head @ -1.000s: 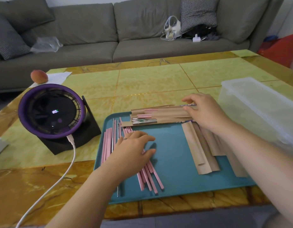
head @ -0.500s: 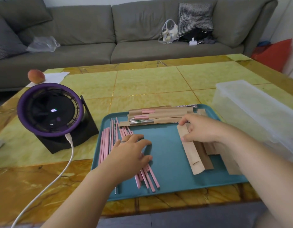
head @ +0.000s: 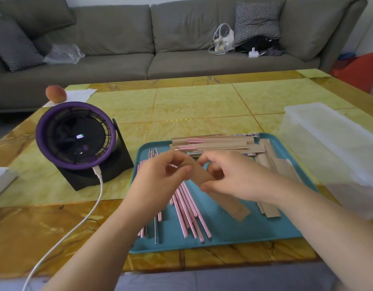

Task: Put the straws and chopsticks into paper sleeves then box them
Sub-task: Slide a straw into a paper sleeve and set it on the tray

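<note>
A brown paper sleeve (head: 227,198) is lifted over the teal tray (head: 233,236). My right hand (head: 233,179) pinches its upper part, and my left hand (head: 162,179) pinches the sleeve's top end from the left. Loose pink straws (head: 189,208) and thin metal chopsticks (head: 155,229) lie on the tray's left half, partly hidden under my left hand. Filled sleeves (head: 219,143) with pink straw tips showing are stacked along the tray's far edge. Empty sleeves (head: 271,164) lie on the tray's right side. The clear plastic box (head: 332,152) stands to the right of the tray.
A purple-rimmed desk fan (head: 76,137) on a black base stands left of the tray, its white cable (head: 91,208) running toward me. A peach (head: 55,93) on white paper sits at the table's far left. A grey sofa with a bag and cushions is behind.
My right hand picked one empty sleeve from the right pile and lifted it to the tray's middle. My left hand rose off the straws and took the sleeve's top end.
</note>
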Motion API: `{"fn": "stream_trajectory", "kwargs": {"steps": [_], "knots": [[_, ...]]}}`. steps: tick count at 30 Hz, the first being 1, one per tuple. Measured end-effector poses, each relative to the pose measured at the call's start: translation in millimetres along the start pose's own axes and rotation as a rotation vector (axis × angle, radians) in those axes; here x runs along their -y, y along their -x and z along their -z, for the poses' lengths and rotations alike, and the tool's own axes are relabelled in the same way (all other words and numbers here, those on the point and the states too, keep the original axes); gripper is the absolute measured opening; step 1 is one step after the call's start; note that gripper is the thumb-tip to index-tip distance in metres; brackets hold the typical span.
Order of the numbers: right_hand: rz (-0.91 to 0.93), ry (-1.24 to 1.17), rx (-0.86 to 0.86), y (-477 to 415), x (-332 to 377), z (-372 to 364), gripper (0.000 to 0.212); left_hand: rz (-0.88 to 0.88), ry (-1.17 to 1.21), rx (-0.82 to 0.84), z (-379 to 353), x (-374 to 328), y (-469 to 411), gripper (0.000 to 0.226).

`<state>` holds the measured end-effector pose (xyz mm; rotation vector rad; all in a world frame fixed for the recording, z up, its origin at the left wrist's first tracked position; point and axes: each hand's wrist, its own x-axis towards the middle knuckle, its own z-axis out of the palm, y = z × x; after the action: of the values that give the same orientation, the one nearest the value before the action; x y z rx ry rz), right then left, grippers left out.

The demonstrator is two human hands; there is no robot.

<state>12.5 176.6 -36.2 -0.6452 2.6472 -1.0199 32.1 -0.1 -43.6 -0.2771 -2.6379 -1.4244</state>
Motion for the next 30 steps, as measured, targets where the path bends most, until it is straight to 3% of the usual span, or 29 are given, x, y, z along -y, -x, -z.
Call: {"fn": "stream_trajectory", "kwargs": {"steps": [5,7,9,11,13,16,18,20,22,24,27,30], "knots": [[0.006,-0.186,-0.234,-4,-12,17,0.004,0.121,0.309,-0.175,21,4,-6,0.011],[0.021,-0.390,-0.340,-6,-17,22,0.004,0.178,0.221,-0.113,28,7,-6,0.007],[0.036,-0.548,-0.399,-7,-18,23,0.006,0.195,-0.022,0.059,30,11,-3,0.007],[0.075,-0.527,-0.373,-8,-17,22,0.008,0.153,-0.157,0.220,29,14,1,0.027],[0.127,-0.425,-0.254,-7,-11,16,0.007,0.114,-0.109,0.321,29,13,3,0.042],[0.209,-0.409,-0.100,-6,2,1,0.009,0.117,0.009,0.451,29,4,8,0.024],[0.220,-0.469,-0.092,-8,8,-5,0.010,0.098,0.007,0.430,28,0,8,0.017],[0.147,-0.520,-0.148,-10,7,-7,0.013,0.118,0.037,0.292,29,5,4,0.022],[0.054,-0.330,-0.172,-11,-1,-13,0.014,0.184,0.111,0.126,32,11,-3,0.022],[0.032,-0.039,-0.089,-9,-8,-28,0.015,0.227,0.177,0.016,36,14,-7,0.021],[0.051,0.187,0.039,-7,-6,-48,0.020,0.224,0.173,-0.002,37,15,-8,0.020],[0.035,0.265,0.015,-10,-4,-47,0.019,0.201,0.132,0.001,35,13,-5,0.019]]}}
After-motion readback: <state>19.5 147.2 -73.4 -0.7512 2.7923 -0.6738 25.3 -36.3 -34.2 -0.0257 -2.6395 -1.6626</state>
